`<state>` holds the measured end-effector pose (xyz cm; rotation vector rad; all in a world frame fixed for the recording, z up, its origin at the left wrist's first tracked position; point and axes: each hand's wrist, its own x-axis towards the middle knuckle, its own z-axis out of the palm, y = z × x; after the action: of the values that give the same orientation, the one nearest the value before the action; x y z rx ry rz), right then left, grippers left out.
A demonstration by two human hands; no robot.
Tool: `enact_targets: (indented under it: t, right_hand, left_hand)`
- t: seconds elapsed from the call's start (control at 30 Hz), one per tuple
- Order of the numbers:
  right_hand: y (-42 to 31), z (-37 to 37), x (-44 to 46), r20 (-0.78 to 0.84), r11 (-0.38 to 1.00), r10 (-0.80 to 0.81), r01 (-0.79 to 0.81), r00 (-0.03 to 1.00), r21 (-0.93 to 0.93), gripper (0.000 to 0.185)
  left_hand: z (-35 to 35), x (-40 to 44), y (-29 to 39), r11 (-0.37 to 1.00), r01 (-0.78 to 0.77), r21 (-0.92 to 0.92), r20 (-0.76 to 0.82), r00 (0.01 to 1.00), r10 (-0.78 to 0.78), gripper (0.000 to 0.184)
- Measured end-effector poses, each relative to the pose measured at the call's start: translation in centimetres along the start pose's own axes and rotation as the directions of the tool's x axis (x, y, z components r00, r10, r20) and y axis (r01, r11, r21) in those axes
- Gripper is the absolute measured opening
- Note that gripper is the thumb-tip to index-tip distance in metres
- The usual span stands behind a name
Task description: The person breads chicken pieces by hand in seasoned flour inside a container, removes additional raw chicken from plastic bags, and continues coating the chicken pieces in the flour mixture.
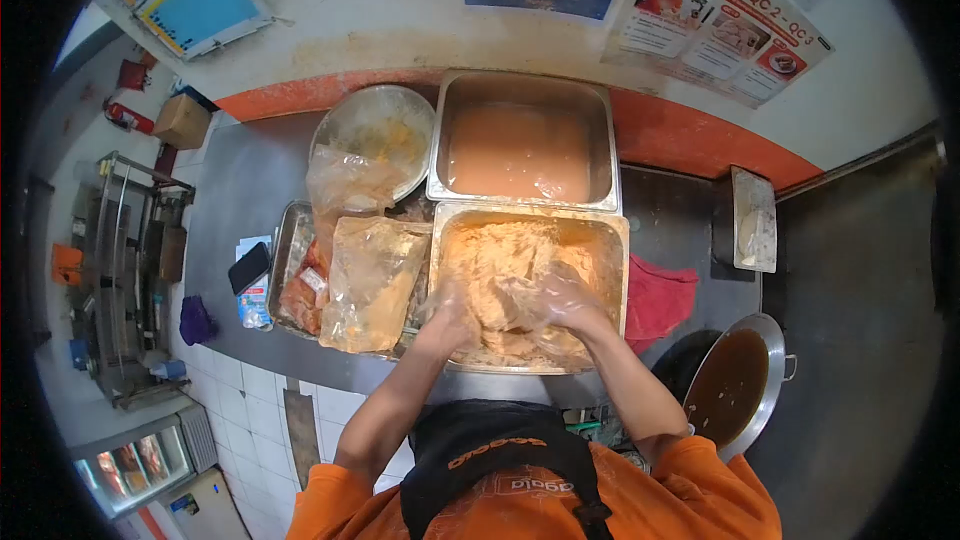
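Both hands are in a steel pan (pixel 621 290) of orange-tinted flour coating (pixel 510 250). My left hand (pixel 455 315) is at the pan's left side, its fingers blurred and dusted with flour. On the right side, my right hand (pixel 565 302) reaches into lumpy, flour-covered pieces, also smeared by motion. Whether either hand grips a piece cannot be made out. Directly behind is a second steel pan (pixel 440 140) with pinkish-orange liquid (pixel 518 150). A plastic bag of flour mix (pixel 370 285) lies left of my left hand.
A round bowl (pixel 340 110) stands back left. At left are a tray (pixel 285 315) with packaged meat and a phone (pixel 249 268). Rightward lie a red cloth (pixel 660 302), a narrow container (pixel 753 220) and a wide pan of brown liquid (pixel 728 385).
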<state>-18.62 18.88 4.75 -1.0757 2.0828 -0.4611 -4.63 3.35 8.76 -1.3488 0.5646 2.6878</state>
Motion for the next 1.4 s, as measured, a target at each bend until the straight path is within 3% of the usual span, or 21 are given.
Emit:
enact_targets:
  t: [0.07, 0.23, 0.27, 0.33, 0.43, 0.5, 0.57, 0.6, 0.67, 0.77, 0.8, 0.83, 0.87, 0.9, 0.97, 1.03, 1.1, 1.17, 1.23, 1.33, 1.4]
  right_hand:
    - [-3.4, -5.3, -1.2, 0.014, 0.985, 0.16, -0.16, 0.987, 0.065, 0.057]
    - [2.8, -4.4, 2.6, 0.045, 0.952, 0.305, -0.306, 0.951, 0.03, 0.057]
    - [2.7, -3.9, 3.5, 0.073, 0.925, 0.378, -0.38, 0.923, 0.005, 0.057]
    - [7.0, -0.6, 7.5, 0.137, 0.993, 0.035, -0.018, 0.99, -0.12, 0.058]
    - [3.3, 0.0, 6.5, 0.035, 0.994, 0.031, -0.035, 0.999, 0.108, 0.055]
    - [5.1, 2.8, 7.2, 0.166, 0.969, 0.097, -0.132, 0.981, 0.209, 0.056]
    - [0.4, -0.4, 4.4, 0.031, 0.956, 0.191, -0.193, 0.981, 0.223, 0.049]
    - [-1.9, -1.0, 2.7, -0.023, 0.941, 0.244, -0.232, 0.969, 0.246, 0.046]
    - [-3.4, -0.8, 1.6, -0.168, 0.984, 0.122, -0.141, 0.978, -0.109, 0.042]
    - [-3.5, -1.6, -1.2, -0.133, 0.857, -0.298, 0.204, 0.945, -0.473, 0.042]
    - [-2.3, -1.4, -1.8, -0.159, 0.877, -0.31, 0.218, 0.937, -0.427, 0.043]
    - [-1.2, -1.2, -2.4, -0.184, 0.894, -0.322, 0.234, 0.929, -0.381, 0.045]
    - [1.4, 0.0, -1.9, -0.278, 0.975, -0.164, 0.113, 0.946, -0.191, 0.048]
    - [0.4, -1.4, -2.7, -0.124, 0.989, -0.033, 0.014, 0.992, -0.149, 0.053]
    - [-1.6, -4.1, -4.3, 0.202, 0.964, 0.235, -0.201, 0.951, -0.175, 0.063]
    - [3.1, 1.8, -4.2, 0.12, 0.917, 0.363, -0.331, 0.924, -0.223, 0.064]
    - [3.3, 3.3, -4.5, 0.148, 0.908, 0.409, -0.418, 0.9, 0.032, 0.071]
    - [1.6, 3.8, -4.0, 0.086, 0.891, 0.43, -0.438, 0.899, 0.122, 0.07]
    - [-0.9, 2.9, -3.5, -0.078, 0.908, 0.419, -0.418, 0.905, 0.018, 0.061]
    - [0.2, 3.9, -4.6, -0.404, 0.993, -0.056, 0.008, 0.913, -0.121, 0.064]
    - [0.3, 1.5, -6.3, -0.264, 0.997, 0.015, 0.007, 0.964, 0.082, 0.064]
  left_hand:
    - [-2.0, -0.4, -0.2, 0.979, 0.001, -0.204, 0.065, 0.998, 0.013, 0.064]
    - [-5.2, 2.1, -3.3, 0.914, -0.331, 0.232, 0.114, 0.943, 0.313, 0.056]
    - [-4.7, 2.4, -2.9, 0.915, -0.317, 0.25, 0.098, 0.948, 0.302, 0.055]
    - [-3.8, 3.6, -1.7, 0.946, -0.221, 0.235, 0.042, 0.975, 0.218, 0.054]
    - [-3.8, 7.3, -1.8, 0.958, -0.138, 0.25, -0.064, 0.985, 0.159, 0.052]
    - [-5.1, 9.2, -3.0, 0.964, -0.068, 0.255, -0.16, 0.981, 0.112, 0.051]
    - [-5.8, 10.0, -3.2, 0.971, -0.022, 0.24, -0.196, 0.978, 0.07, 0.05]
    - [-6.1, 7.9, -3.4, 0.962, -0.11, 0.251, -0.064, 0.99, 0.129, 0.047]
    - [-6.1, 3.6, -3.4, 0.933, -0.285, 0.221, 0.208, 0.948, 0.24, 0.042]
    - [-2.0, 1.2, -2.1, 0.983, -0.038, 0.182, -0.169, 0.983, 0.069, 0.035]
    - [-6.2, 4.2, -3.8, 0.989, -0.074, -0.129, -0.09, 0.994, 0.063, 0.039]
    - [-5.1, 2.5, -3.5, 0.987, -0.061, -0.148, -0.025, 0.998, 0.058, 0.041]
    - [-4.0, 0.3, -3.2, 0.985, -0.048, -0.168, 0.04, 0.998, 0.056, 0.042]
    - [-2.5, -2.0, -2.7, 0.982, -0.037, -0.186, 0.105, 0.993, 0.057, 0.044]
    - [-1.3, -2.4, -3.0, 0.996, -0.047, -0.076, 0.01, 0.999, 0.047, 0.05]
    - [-2.7, 1.2, -3.7, 0.998, -0.005, 0.068, 0.015, 1.0, 0.004, 0.052]
    - [-7.4, 7.1, -6.0, 0.983, 0.042, 0.179, 0.071, 0.996, -0.055, 0.052]
    - [-7.9, 7.9, -6.3, 0.967, 0.011, 0.256, 0.107, 0.994, -0.04, 0.051]
    - [-4.5, 5.7, -5.5, 0.957, -0.099, 0.273, 0.144, 0.988, 0.061, 0.049]
    - [-2.7, 4.2, -5.2, 0.986, -0.068, 0.152, 0.11, 0.993, 0.052, 0.05]
    - [-3.0, 2.8, -4.5, 0.996, 0.069, 0.059, 0.131, 0.988, -0.076, 0.059]
